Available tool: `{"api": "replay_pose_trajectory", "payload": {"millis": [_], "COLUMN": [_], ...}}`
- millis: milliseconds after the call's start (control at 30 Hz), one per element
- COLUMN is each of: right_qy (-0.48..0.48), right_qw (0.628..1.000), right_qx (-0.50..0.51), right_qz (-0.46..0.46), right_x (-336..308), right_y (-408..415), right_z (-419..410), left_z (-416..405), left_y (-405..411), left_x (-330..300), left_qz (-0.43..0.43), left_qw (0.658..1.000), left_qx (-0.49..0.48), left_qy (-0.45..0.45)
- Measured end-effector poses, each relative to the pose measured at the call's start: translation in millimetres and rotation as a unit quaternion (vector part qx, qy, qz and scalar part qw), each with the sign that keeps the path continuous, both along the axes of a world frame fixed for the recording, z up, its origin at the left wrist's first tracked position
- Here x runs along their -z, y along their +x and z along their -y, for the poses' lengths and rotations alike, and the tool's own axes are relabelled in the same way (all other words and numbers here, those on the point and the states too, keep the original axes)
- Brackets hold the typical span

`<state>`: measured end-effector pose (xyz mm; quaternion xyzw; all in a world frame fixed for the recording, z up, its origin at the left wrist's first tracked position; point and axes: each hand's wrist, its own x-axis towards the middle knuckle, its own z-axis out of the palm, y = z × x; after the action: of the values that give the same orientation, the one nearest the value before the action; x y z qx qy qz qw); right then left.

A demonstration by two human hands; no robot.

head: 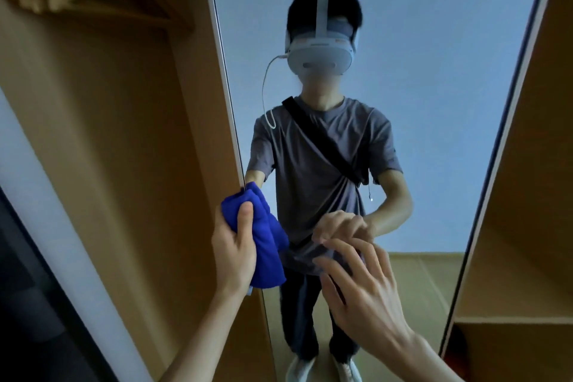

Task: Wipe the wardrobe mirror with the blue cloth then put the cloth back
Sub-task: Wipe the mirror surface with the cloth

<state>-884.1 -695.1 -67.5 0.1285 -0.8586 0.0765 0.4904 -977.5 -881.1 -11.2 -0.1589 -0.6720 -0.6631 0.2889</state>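
The tall wardrobe mirror (434, 102) fills the middle of the head view and reflects a person in a grey shirt with a headset. My left hand (234, 250) grips a bunched blue cloth (266, 242) at the mirror's left edge, about waist height. My right hand (366, 285) reaches toward the glass with its fingers spread and relaxed, fingertips close to or touching the mirror. It holds nothing.
Open wooden wardrobe compartments flank the mirror: a left compartment (108, 133) with a shelf (124, 9) high up, and a right compartment (527, 226) with a low shelf (511, 318). A white frame strip (62, 226) runs down the far left.
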Motion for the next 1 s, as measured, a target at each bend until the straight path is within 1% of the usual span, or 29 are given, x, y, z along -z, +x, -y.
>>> {"api": "replay_pose_trajectory", "payload": {"millis": [67,133,267,367,400,500,567,600,667,700,733,767,867,900,933,1000], "right_qy": [-0.077,-0.162,-0.295,-0.376,-0.383,-0.333,-0.33,-0.334,-0.338,-0.342,-0.351,-0.37,-0.412,-0.417,-0.424,-0.454], "right_qw": [0.995,0.975,0.907,0.837,0.821,0.821,0.812,0.815,0.845,0.852,0.847,0.825,0.729,0.715,0.71,0.704], "right_qx": [-0.06,-0.143,-0.288,-0.378,-0.399,-0.433,-0.441,-0.434,-0.392,-0.38,-0.387,-0.414,-0.52,-0.529,-0.53,-0.524], "right_qz": [0.017,0.05,0.081,0.126,0.142,0.167,0.194,0.188,0.135,0.113,0.101,0.102,0.172,0.188,0.187,0.157], "right_x": [-31,-66,-131,-170,-180,-196,-200,-200,-201,-202,-205,-209,-219,-222,-224,-228], "right_y": [-4,-6,-12,-12,-10,-2,4,5,5,4,4,5,15,20,22,25], "right_z": [7,16,33,41,42,49,57,60,64,64,62,60,53,53,53,52], "left_z": [0,1,3,6,8,9,6,5,4,4,3,2,-9,-13,-16,-23], "left_y": [4,11,32,53,59,71,77,79,82,83,85,86,90,91,90,87], "left_x": [-31,-61,-113,-137,-142,-153,-160,-164,-172,-176,-180,-184,-196,-201,-207,-222], "left_qz": [-0.018,-0.043,-0.111,-0.148,-0.153,-0.12,-0.081,-0.062,-0.03,-0.019,-0.016,-0.021,-0.078,-0.099,-0.115,-0.129], "left_qw": [0.999,0.997,0.988,0.981,0.98,0.986,0.986,0.983,0.974,0.968,0.963,0.961,0.967,0.968,0.968,0.968], "left_qx": [-0.029,-0.053,-0.072,-0.057,-0.043,0.016,0.064,0.096,0.159,0.19,0.215,0.229,0.224,0.217,0.211,0.214], "left_qy": [0.021,0.042,0.078,0.111,0.115,0.115,0.132,0.144,0.16,0.165,0.162,0.15,0.096,0.081,0.067,0.036]}}
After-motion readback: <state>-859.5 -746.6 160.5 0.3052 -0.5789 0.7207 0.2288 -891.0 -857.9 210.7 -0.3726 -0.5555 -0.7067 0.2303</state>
